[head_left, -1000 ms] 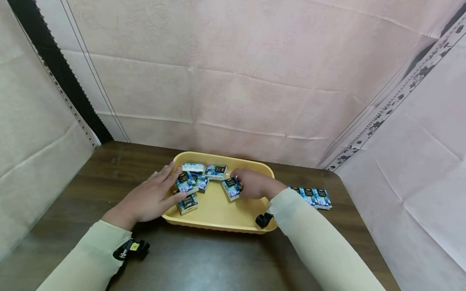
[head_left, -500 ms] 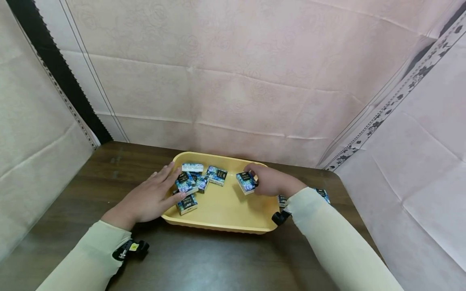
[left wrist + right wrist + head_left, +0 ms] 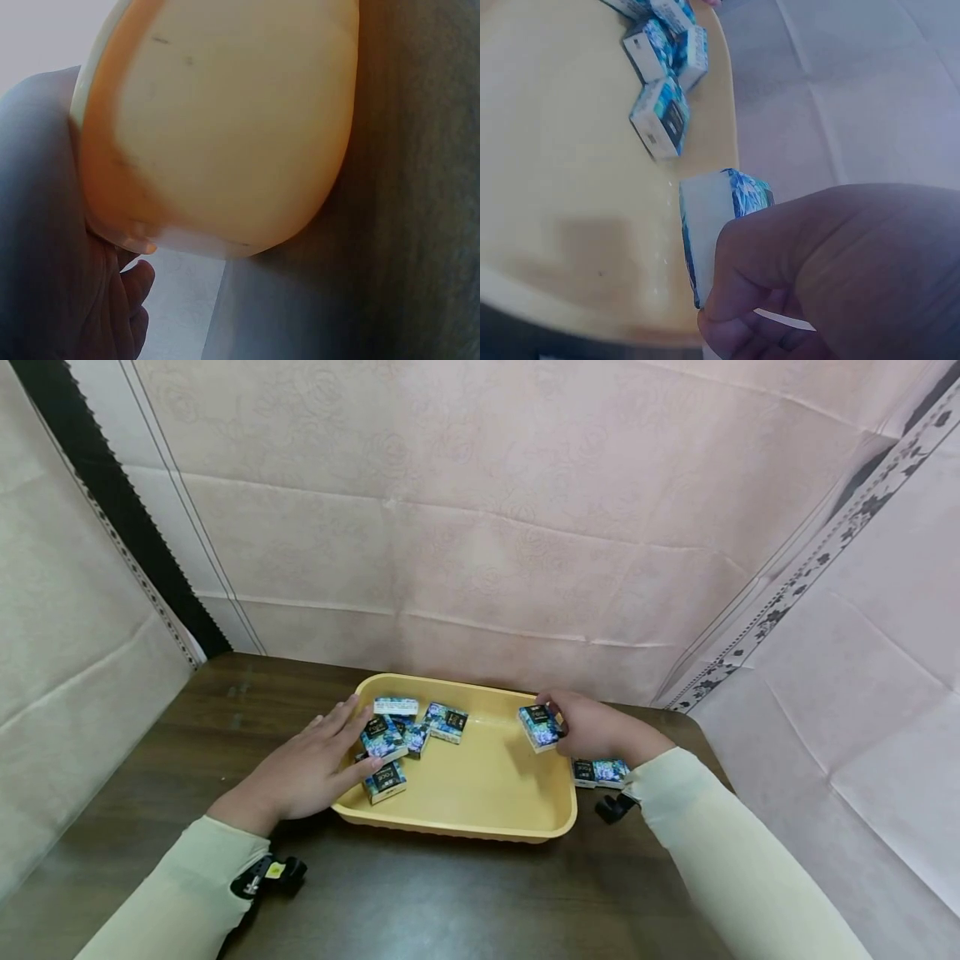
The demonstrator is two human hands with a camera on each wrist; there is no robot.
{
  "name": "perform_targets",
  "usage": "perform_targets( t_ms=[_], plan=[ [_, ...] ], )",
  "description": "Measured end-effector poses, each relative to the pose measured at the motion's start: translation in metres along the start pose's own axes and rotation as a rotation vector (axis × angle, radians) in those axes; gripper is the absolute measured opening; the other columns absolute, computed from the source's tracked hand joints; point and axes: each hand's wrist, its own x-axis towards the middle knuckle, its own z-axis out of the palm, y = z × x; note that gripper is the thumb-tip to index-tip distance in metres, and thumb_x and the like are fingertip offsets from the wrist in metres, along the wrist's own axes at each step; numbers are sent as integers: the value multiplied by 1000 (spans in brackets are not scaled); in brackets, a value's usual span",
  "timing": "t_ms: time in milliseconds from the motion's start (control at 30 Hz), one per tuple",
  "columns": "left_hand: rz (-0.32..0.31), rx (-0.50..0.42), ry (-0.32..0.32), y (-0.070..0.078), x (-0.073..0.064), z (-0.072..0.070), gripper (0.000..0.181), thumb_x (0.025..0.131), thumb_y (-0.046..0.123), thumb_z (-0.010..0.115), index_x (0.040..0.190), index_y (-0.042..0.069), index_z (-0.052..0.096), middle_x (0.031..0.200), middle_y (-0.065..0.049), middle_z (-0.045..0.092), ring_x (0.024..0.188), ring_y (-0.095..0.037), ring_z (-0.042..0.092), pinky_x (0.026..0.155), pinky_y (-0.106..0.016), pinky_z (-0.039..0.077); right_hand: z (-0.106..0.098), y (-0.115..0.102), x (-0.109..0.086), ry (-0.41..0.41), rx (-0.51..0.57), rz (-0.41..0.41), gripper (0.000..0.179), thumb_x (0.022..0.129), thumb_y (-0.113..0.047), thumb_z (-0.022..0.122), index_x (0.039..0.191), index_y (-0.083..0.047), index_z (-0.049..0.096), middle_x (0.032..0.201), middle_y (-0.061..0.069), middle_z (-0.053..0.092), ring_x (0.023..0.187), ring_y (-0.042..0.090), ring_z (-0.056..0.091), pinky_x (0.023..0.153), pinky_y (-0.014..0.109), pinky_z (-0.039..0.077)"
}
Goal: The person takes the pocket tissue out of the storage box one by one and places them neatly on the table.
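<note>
My right hand [image 3: 596, 727] pinches a small blue-and-white box [image 3: 540, 727] with a dark label, held above the right end of the yellow tray [image 3: 487, 785]. In the right wrist view the thumb lies against the white side of this box [image 3: 709, 225]. My left hand [image 3: 318, 768] rests with straight fingers across the tray's left rim, its thumb touching the small boxes there. Several matching boxes [image 3: 384, 739] lie heaped at the tray's left end, one of them [image 3: 446, 722] a little to the right. In the left wrist view the tray's outer wall [image 3: 240, 120] hides the boxes.
Outside the tray's right rim, more matching boxes [image 3: 600, 772] lie side by side on the dark wooden table [image 3: 420, 893], partly hidden by the right arm. Pale patterned cloth [image 3: 480, 543] hangs behind the table and at both sides.
My right hand has lifted a box from the tray's middle and carried it right, to the right rim. One box left in the tray has turned slightly. The left hand stays put.
</note>
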Motion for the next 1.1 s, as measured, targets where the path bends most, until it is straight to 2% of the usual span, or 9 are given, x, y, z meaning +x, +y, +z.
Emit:
perform_targets(
  t_ms=[167,233,367,467,600,833,967,1067,1100],
  plan=[
    [0,5,-2,0,1,0,97,112,79,36,183,18,13,192,-10,0,177,-42,11,141,-68,16,-8,14,-10,5,30,22,77,93,-4,86,161,-9,49,165,20,55,154,37,55,123,57,53],
    [-1,7,-2,0,1,-1,97,112,80,36,183,18,13,192,-10,0,177,-42,11,141,-68,16,-11,21,-15,11,39,28,77,93,-5,86,161,-9,49,165,20,55,154,38,55,122,58,55],
    [0,4,-3,1,1,-2,96,112,79,37,183,17,13,192,-11,0,177,-43,11,141,-68,15,-15,37,-24,32,37,32,75,91,-2,83,158,-7,51,145,18,63,130,34,62,103,48,63],
    [-1,0,-4,1,1,-1,97,112,79,37,183,17,13,192,-11,0,177,-43,11,141,-68,15,-17,50,-30,38,34,37,73,90,1,81,156,-6,50,118,14,62,104,30,59,83,40,57],
    [-4,-1,-6,0,1,0,98,112,80,35,183,17,13,192,-10,-1,177,-43,10,141,-68,15,-18,66,-35,38,39,46,73,90,2,78,157,-4,48,108,12,58,94,26,56,79,38,52],
    [-3,1,-6,-1,2,0,99,111,82,33,183,18,13,192,-11,-1,177,-43,11,141,-69,15,-17,84,-40,26,59,121,77,92,0,80,161,-4,45,125,20,62,102,30,60,84,42,56],
    [-5,1,-5,0,1,-1,100,110,83,33,183,18,13,192,-11,-1,177,-43,11,141,-69,16,-14,95,-43,22,81,146,79,94,0,80,164,-2,42,156,31,56,133,43,63,107,56,61],
    [-6,3,-6,0,2,-1,100,110,83,33,183,18,12,192,-11,-1,177,-43,11,141,-69,16,-12,102,-46,33,74,158,80,94,0,79,165,-1,42,168,33,48,153,50,53,120,67,53],
    [-7,3,-6,0,2,-1,99,111,83,34,183,18,12,192,-11,-1,177,-43,11,141,-69,15,-12,104,-47,35,67,163,80,94,0,78,165,0,42,165,33,51,150,50,55,119,67,54]
  ],
)
